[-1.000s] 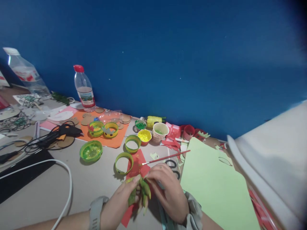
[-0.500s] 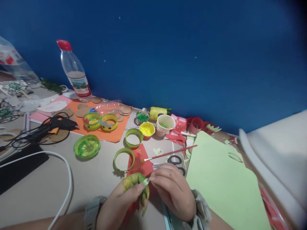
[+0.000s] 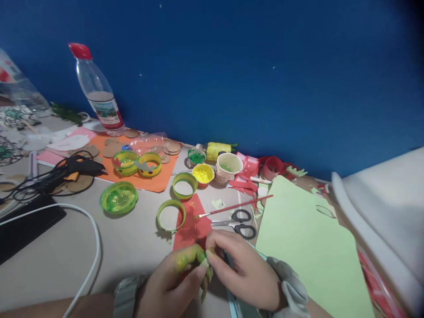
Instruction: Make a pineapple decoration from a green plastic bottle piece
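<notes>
My left hand (image 3: 180, 276), smeared with yellow and green paint, pinches a small pale green paper piece (image 3: 205, 263) between thumb and forefinger. My right hand (image 3: 240, 269) is closed, its thumb and fingertips meeting at the upper end of that piece; the fingers hide most of it. Just ahead lies a red paper sheet (image 3: 191, 223). Scissors (image 3: 236, 222) with dark handles and a red paintbrush (image 3: 235, 206) rest above my right hand. Two painted green rings, a nearer ring (image 3: 171, 215) and a farther ring (image 3: 184, 185), stand beyond my left hand.
A pale green sheet (image 3: 304, 247) covers the right side. Paint cups, yellow (image 3: 203, 175) and green (image 3: 196, 157), stand at the back beside a paper cup (image 3: 228, 168). Leftward are a green dish (image 3: 119, 198), a glue gun (image 3: 82, 167), a white cable (image 3: 96, 234) and a bottle (image 3: 102, 97).
My right hand has drawn lower and turned, with fingers more curled, uncovering the scissors. My left hand has shifted slightly and still pinches the paper piece. The camera view has moved a little.
</notes>
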Demonstrator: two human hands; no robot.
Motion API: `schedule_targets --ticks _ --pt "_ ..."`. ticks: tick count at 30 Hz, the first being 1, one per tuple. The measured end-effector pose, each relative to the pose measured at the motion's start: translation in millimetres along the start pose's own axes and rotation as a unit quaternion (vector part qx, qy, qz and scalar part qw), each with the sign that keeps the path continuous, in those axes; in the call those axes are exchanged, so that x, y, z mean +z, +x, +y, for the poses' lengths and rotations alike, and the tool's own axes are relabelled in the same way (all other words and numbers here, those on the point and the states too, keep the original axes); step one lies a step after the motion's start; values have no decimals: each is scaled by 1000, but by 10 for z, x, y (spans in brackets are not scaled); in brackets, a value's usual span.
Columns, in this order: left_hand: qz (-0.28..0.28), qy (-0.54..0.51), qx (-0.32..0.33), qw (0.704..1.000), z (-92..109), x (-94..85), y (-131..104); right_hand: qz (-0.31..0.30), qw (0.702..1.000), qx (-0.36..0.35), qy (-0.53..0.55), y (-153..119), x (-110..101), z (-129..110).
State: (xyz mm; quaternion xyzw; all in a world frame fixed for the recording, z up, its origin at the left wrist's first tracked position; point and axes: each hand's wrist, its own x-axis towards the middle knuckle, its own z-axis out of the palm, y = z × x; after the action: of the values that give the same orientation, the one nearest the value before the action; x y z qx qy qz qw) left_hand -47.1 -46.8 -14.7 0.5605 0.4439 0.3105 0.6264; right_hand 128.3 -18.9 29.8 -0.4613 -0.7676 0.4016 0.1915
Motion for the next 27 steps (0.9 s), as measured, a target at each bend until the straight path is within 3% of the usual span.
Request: schedule_targets --ticks 10,20,27 --pt "16 -40 -11 999 -12 8 -1 4 1000 -25 -6 -14 -2 36" --pt "7 -32 -14 999 115 1 13 9 999 -39 -14 -19 -51 20" --pt "-10 -83 -12 996 138 9 24 19 999 -44 -21 -24 -65 -7"
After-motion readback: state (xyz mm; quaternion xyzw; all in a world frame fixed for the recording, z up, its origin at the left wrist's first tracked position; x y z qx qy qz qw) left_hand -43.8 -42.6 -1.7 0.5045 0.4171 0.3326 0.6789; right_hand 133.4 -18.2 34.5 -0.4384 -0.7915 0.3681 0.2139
